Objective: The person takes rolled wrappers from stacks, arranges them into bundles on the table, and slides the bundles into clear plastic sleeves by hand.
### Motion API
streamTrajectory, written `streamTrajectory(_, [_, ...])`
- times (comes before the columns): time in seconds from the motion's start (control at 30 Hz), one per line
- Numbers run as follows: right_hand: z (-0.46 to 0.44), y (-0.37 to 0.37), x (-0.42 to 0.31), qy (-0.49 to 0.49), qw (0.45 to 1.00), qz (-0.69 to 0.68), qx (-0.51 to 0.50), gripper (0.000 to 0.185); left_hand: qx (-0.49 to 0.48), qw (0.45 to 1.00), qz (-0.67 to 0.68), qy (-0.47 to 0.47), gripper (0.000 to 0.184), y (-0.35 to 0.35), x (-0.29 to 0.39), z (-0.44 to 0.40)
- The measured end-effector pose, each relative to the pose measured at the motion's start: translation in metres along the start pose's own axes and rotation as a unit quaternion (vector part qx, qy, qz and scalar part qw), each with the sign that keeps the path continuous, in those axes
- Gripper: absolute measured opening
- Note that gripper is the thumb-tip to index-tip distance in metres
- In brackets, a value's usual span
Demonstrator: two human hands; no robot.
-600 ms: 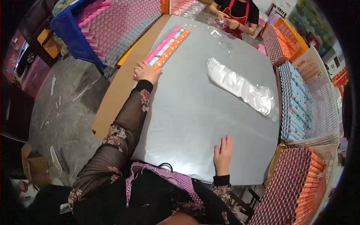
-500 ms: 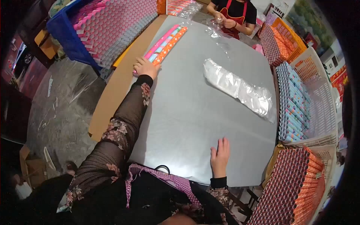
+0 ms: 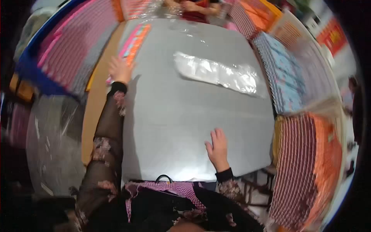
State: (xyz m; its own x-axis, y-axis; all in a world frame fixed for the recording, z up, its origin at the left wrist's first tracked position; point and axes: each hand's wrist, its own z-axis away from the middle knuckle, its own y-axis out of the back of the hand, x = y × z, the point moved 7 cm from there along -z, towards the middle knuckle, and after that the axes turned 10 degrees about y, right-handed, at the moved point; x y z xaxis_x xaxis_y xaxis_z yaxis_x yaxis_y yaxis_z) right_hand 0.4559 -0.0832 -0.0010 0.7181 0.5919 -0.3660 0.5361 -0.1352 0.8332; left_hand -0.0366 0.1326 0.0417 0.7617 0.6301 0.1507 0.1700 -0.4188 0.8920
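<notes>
At the table's far left edge, my left hand (image 3: 121,70) rests over the near end of several patterned rolls (image 3: 135,43), pink, light blue and orange. Its fingers look spread, though blurred. The rolls lie side by side on the grey table (image 3: 174,123). My right hand (image 3: 218,150) is over the near right part of the table, palm down, fingers stretched out, holding nothing. Clear plastic bags (image 3: 216,73) lie flat beyond it, touched by neither hand.
A blue crate (image 3: 33,79) of pink rolls stands at the left. Crates at the right hold blue rolls (image 3: 282,71) and red-orange rolls (image 3: 297,166). Across the table is a person in a red apron (image 3: 193,13). Brown cardboard (image 3: 94,116) lines the left edge.
The view has swung to the right, so the table and rolls appear further left, with blur. My left hand stays at the rolls' near end; my right hand remains outstretched over the table.
</notes>
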Motion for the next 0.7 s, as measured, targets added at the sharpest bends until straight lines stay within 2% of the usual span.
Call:
streamTrajectory(0.03, [0.001,0.001,0.004,-0.036,0.999,0.015,0.018,0.050,-0.059,0.996,0.046,-0.044,0.090,0.030,0.021,-0.001])
streamTrajectory(0.07, [0.002,0.001,0.001,-0.018,1.000,0.017,0.019,0.049,-0.096,0.977,0.151,-0.116,0.084,0.042,0.038,0.005])
streamTrajectory(0.1, [-0.001,-0.002,-0.001,0.002,1.000,0.017,0.024,0.049,-0.153,0.935,0.262,-0.182,0.078,0.053,0.054,0.012])
streamTrajectory(0.13, [-0.001,-0.002,0.004,-0.029,0.999,0.030,0.035,0.049,-0.222,0.876,0.355,-0.238,0.073,0.065,0.069,0.021])
streamTrajectory(0.17, [0.000,0.001,0.001,-0.014,0.999,0.018,0.033,0.048,-0.398,0.781,0.440,-0.194,0.068,0.116,0.085,0.060])
streamTrajectory(0.2, [0.001,0.003,-0.001,0.006,0.999,0.003,0.033,0.047,-0.457,0.671,0.538,-0.227,0.078,0.169,0.103,0.094])
streamTrajectory(0.27, [0.003,0.005,-0.001,-0.005,0.999,0.014,0.034,0.047,-0.469,0.517,0.593,-0.402,0.100,0.268,0.123,0.145])
streamTrajectory(0.33, [0.005,0.005,-0.002,0.002,0.999,0.024,0.032,0.046,-0.456,0.392,0.676,-0.427,0.117,0.342,0.125,0.186])
streamTrajectory(0.37, [0.005,0.007,-0.004,0.010,0.999,0.027,0.039,0.045,-0.479,0.392,0.648,-0.444,0.124,0.376,0.121,0.199])
streamTrajectory(0.47, [0.003,-0.008,0.006,0.020,0.998,0.046,0.035,0.044,-0.449,0.324,0.659,-0.509,0.119,0.430,0.103,0.224])
streamTrajectory(0.53, [0.011,-0.022,0.014,0.022,0.997,0.066,0.023,0.044,-0.433,0.291,0.664,-0.536,0.115,0.445,0.096,0.235])
streamTrajectory(0.57, [0.006,0.004,0.000,0.008,0.999,0.022,0.042,0.044,-0.431,0.282,0.666,-0.540,0.114,0.450,0.093,0.237])
streamTrajectory(0.63, [0.020,-0.016,0.014,0.000,0.999,0.013,0.053,0.045,-0.415,0.268,0.665,-0.560,0.111,0.453,0.089,0.243])
streamTrajectory(0.7, [0.011,-0.003,0.004,0.006,0.998,0.031,0.047,0.045,-0.406,0.264,0.669,-0.565,0.108,0.449,0.083,0.243])
